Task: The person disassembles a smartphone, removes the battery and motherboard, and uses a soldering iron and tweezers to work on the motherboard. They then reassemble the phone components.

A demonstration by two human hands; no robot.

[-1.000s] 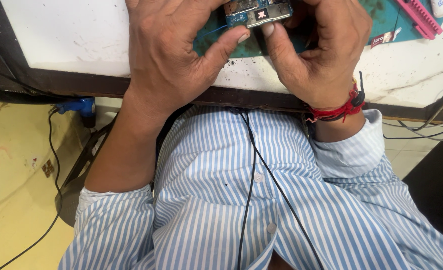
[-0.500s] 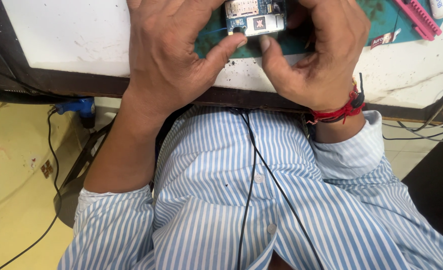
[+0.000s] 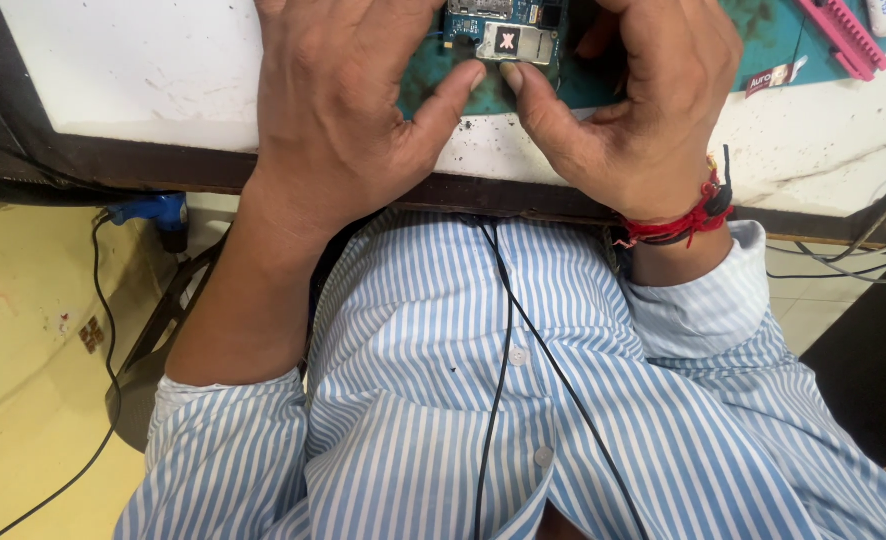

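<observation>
A small blue circuit board with a silver metal shield lies on a green work mat at the top edge of the view. My left hand grips it from the left, thumb tip pressed at its lower edge. My right hand, with a red thread band at the wrist, holds it from the right, thumb tip next to the left thumb. The upper part of the board is cut off by the frame.
The white table has a dark front edge. A pink tool lies on the mat at top right. Black cables run down my striped shirt. A blue plug and cable hang at left above a yellow floor.
Both thumbs have slid together onto the board's lower edge. The board sits slightly higher in view and the hands have closed in around it.
</observation>
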